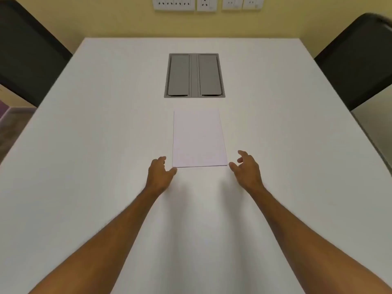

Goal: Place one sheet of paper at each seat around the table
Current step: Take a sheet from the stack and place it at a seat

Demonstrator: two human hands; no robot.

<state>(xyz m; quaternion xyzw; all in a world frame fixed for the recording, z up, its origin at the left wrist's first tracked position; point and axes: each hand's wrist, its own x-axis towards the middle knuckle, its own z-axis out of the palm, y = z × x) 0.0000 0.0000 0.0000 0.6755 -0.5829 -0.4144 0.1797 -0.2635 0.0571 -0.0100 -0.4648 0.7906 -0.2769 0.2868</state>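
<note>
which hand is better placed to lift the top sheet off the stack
Left, probably. The left hand has its thumb at the near left corner of the paper stack. The right hand hangs open just off the near right corner, apart from it.

The table [106, 145] is showing plain white, no pattern. The paper [199, 139] between the two hands is looking a faint lilac-white, unmarked. Beyond it, the hatch [194, 75] is showing flat grey. Both chairs [27, 58] are looking black, the wall [118, 22] is glowing pale yellow, its sockets [174, 3] white.
</note>
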